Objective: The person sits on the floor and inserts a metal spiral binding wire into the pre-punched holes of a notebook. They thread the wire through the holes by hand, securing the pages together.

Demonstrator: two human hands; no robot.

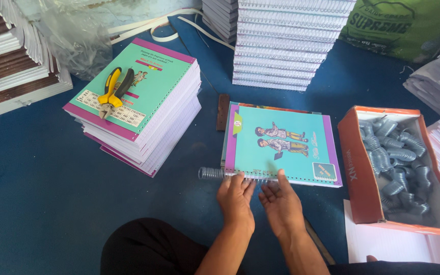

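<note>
— Two hands, both at the near edge of one notebook. What do you make of them?

— Left hand (pixel 236 197) lies palm down, fingers together, its tips on the spiral coil (pixel 232 174) where it runs into the punched edge of the teal notebook (pixel 281 142). Right hand (pixel 280 202) sits just beside it, fingers loosely spread, thumb up against the same edge. Neither one is closed around anything; they press and roll rather than grip.

— And the coil itself?

— Partly threaded. Its free end sticks out past the notebook's left corner, over the blue floor covering (pixel 36 193). The rest runs along the edge under the fingers.

— Where does the notebook lie?

— Flat on the blue covering, right in front of the person's knees, cover up, with a purple border and two drawn figures on it. It seems to rest on another book or two; I cannot tell how many.

— What else is close?

— To the right, an orange cardboard box (pixel 352 168) full of loose grey coils (pixel 398 163), near the notebook but not touching it. To the left, a stack of unbound notebooks (pixel 154 117) with a green and purple cover on top, and yellow-handled pliers (pixel 112 91) lying across that cover. Behind, a tall pile of bound notebooks (pixel 281 46), spirals facing the camera.

— And the far corners?

— More paper stacks at the left and right edges, crumpled clear plastic at top left, a green sack (pixel 408 25) at top right.
</note>
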